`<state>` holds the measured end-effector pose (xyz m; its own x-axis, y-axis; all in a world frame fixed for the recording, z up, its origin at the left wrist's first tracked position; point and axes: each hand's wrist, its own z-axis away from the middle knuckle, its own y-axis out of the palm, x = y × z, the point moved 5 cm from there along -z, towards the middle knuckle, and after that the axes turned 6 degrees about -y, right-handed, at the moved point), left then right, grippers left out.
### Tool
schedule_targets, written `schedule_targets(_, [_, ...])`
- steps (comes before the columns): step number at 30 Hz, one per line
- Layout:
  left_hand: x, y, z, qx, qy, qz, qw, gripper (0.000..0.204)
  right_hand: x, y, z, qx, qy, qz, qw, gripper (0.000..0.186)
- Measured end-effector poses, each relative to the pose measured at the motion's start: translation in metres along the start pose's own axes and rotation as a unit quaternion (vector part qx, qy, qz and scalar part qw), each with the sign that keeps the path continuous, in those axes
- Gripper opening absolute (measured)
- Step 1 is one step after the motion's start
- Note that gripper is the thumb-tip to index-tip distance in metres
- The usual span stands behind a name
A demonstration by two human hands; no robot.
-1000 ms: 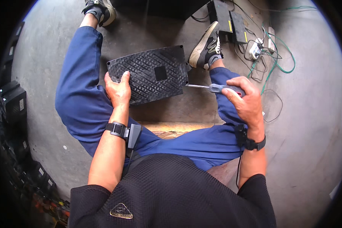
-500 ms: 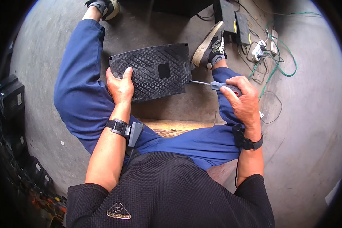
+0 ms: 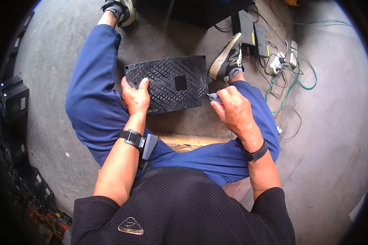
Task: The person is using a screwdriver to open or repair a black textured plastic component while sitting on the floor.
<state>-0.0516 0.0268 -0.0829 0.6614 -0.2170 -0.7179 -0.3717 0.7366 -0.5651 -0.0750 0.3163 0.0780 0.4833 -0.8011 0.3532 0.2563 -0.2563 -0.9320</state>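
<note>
A black textured plastic panel with a small dark square patch near its middle is held between my knees. My left hand grips its left end, thumb on the upper face and the other fingers mostly hidden at the edge. Just off the panel's lower right corner, my right hand is closed around a screwdriver with a grey-blue handle. Most of that handle is covered by my fingers. The screwdriver's tip is close to the panel's right edge; I cannot tell whether it touches.
Beyond my right shoe, two flat black boxes lie beside a white power strip and tangled cables, one a green cord. A large black object stands at the top. Several black boxes line the left rim. A wooden board shows below the panel.
My right hand has moved left and down with the screwdriver, now turned more upright so less of the shaft shows. The panel and my left hand have shifted slightly right and down in view.
</note>
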Motion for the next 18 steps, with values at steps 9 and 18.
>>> schedule_targets(9, [-0.005, 0.0, 0.004, -0.033, 0.009, -0.016, 0.999, 0.079, 0.001, 0.003, -0.007, 0.026, 0.014, 0.031, 0.999, 0.025])
schedule_targets(18, [0.003, 0.003, -0.001, -0.035, 0.003, -0.016, 0.999, 0.08, -0.004, 0.007, 0.006, -0.063, 0.027, -0.009, 0.998, 0.028])
